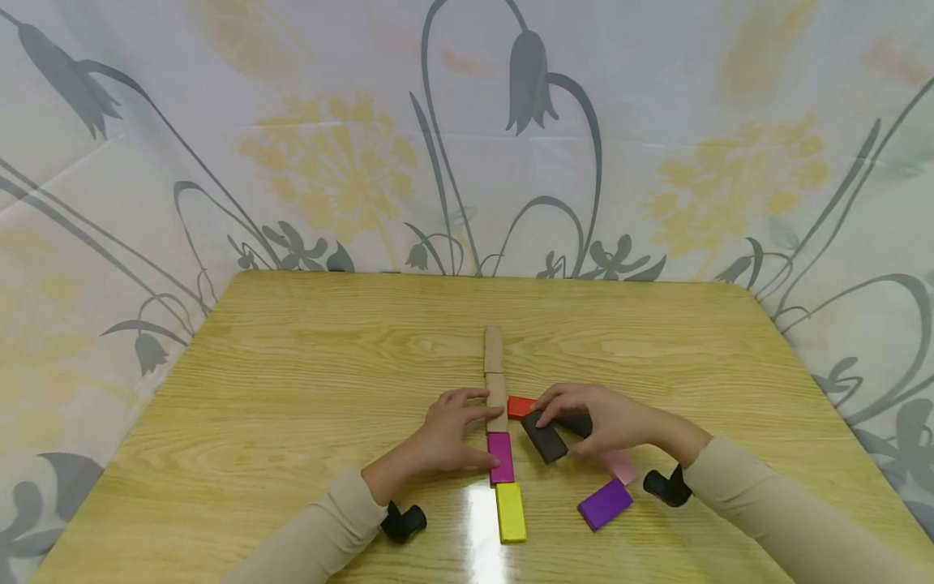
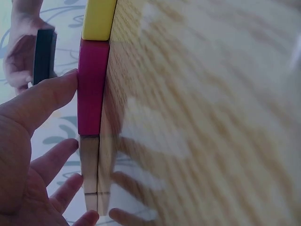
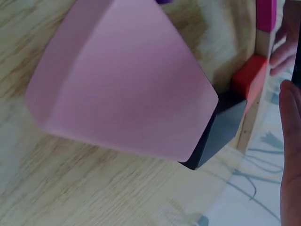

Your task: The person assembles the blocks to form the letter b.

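Note:
A straight row of blocks runs toward the viewer: two beige blocks (image 1: 494, 350), a magenta block (image 1: 500, 456) and a yellow block (image 1: 511, 513). My left hand (image 1: 448, 434) rests along its left side, thumb touching the magenta block (image 2: 91, 89) and fingertips at the nearer beige one, fingers loosely extended. My right hand (image 1: 609, 418) pinches a black block (image 1: 544, 438), held tilted just right of the row; the left wrist view shows this black block (image 2: 43, 56) raised. Beneath that hand lies another black block (image 3: 221, 132), partly hidden, between a red block (image 3: 251, 77) and a pink block (image 3: 127, 89).
A purple block (image 1: 606, 504) lies on the wooden table (image 1: 328, 349), right of the yellow block. Dark wrist-worn devices (image 1: 404, 523) sit below both sleeves. A flower-patterned curtain (image 1: 467, 162) stands behind the table's far edge.

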### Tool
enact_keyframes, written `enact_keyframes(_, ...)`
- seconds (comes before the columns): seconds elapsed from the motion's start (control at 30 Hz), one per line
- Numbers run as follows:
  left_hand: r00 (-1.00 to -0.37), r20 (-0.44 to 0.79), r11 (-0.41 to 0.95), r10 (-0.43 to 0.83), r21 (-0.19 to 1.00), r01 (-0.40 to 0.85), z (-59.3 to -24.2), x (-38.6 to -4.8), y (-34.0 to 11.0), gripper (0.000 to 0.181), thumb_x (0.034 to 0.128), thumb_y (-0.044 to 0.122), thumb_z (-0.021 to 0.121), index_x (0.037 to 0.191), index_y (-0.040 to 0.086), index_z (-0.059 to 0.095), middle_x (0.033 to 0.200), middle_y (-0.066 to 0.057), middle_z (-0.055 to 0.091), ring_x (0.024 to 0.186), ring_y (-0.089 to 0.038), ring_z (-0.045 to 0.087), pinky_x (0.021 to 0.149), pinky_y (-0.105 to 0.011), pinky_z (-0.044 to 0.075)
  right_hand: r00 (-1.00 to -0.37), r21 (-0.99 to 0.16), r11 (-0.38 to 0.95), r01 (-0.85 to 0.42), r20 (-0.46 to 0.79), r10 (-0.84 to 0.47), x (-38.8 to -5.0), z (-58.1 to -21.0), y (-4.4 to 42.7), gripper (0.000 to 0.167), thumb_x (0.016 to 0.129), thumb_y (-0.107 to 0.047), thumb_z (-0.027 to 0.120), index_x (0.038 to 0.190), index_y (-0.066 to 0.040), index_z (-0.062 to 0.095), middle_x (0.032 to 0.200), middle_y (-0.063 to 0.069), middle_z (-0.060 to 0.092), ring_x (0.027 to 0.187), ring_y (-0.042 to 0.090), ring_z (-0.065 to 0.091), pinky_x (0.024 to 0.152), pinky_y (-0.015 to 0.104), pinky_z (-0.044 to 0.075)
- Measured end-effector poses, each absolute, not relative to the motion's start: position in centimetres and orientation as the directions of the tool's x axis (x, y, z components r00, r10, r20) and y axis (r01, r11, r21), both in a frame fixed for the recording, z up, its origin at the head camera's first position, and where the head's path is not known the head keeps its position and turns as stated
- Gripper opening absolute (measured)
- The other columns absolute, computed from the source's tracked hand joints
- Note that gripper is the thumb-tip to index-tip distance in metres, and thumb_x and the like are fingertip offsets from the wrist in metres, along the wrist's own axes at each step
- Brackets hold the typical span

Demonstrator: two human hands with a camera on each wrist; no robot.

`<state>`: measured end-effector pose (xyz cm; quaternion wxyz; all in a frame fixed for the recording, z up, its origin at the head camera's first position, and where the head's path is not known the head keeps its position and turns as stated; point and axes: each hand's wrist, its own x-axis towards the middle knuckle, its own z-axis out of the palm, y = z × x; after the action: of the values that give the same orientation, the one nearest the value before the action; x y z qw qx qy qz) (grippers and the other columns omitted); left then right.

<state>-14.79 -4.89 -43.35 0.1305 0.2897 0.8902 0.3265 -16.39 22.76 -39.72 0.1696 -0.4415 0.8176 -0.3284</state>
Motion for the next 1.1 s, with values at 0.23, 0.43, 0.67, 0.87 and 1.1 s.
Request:
enact_keyframes(0.23,-0.797,-0.031,0.615,0.603,0.655,0.439,-43.1,-14.7,-4.8,0.067,0.0738,0.035,0.079,0.133,0.016,0.054,0.142,-0.006,0.034,0.130,-0.034,0.024,0.101,-0.056,0.021,-0.380,-0.748,0.303,-0.591,-0.073,-0.922,-15.7,-39.8,21.9,0.045,0.071,0.004,0.072,0.110,-0.016,0.065,0.126,0.004,0.052,0.116,0.018,0.049,0.092,0.031,0.044)
enact_keyframes(0.43,-0.798,-0.034,0.621,0.601,0.649,0.440,-43.1,-14.7,-4.7,0.066,0.0740,0.035,0.078,0.133,0.017,0.054,0.142,-0.006,0.035,0.130,-0.034,0.024,0.101,-0.056,0.021,-0.302,-0.734,0.307,-0.606,-0.145,-0.942,-15.0,-39.6,21.2,0.045,0.069,0.004,0.073,0.108,-0.017,0.066,0.127,0.002,0.053,0.118,0.015,0.048,0.093,0.031,0.042)
enact_keyframes(0.67,-0.802,-0.038,0.629,0.596,0.643,0.437,-43.0,-14.7,-4.6,0.067,0.0736,0.035,0.079,0.133,0.016,0.054,0.142,-0.006,0.035,0.130,-0.034,0.024,0.101,-0.056,0.021,-0.290,-0.681,0.318,-0.660,-0.159,-0.944,-14.8,-39.9,20.8,0.045,0.067,0.009,0.068,0.105,-0.016,0.068,0.131,0.003,0.050,0.121,0.019,0.046,0.090,0.030,0.042)
enact_keyframes(0.87,-0.801,-0.045,0.628,0.597,0.648,0.431,-43.0,-14.6,-4.7,0.066,0.0735,0.034,0.079,0.132,0.016,0.055,0.142,-0.006,0.035,0.130,-0.034,0.025,0.101,-0.056,0.021,-0.335,-0.697,0.314,-0.645,-0.111,-0.936,-14.7,-40.7,20.5,0.034,0.075,0.002,0.071,0.106,-0.011,0.066,0.118,0.001,0.055,0.100,0.010,0.055,0.079,0.024,0.048)
enact_keyframes(1.1,-0.801,-0.046,0.623,0.597,0.655,0.427,-42.9,-14.6,-4.8,0.066,0.0734,0.034,0.079,0.132,0.016,0.055,0.142,-0.006,0.035,0.130,-0.034,0.024,0.101,-0.055,0.020,-0.333,-0.734,0.303,-0.608,-0.110,-0.936,-14.9,-40.6,20.3,0.035,0.077,0.008,0.070,0.110,-0.004,0.066,0.106,-0.001,0.063,0.090,0.005,0.058,0.075,0.021,0.049)
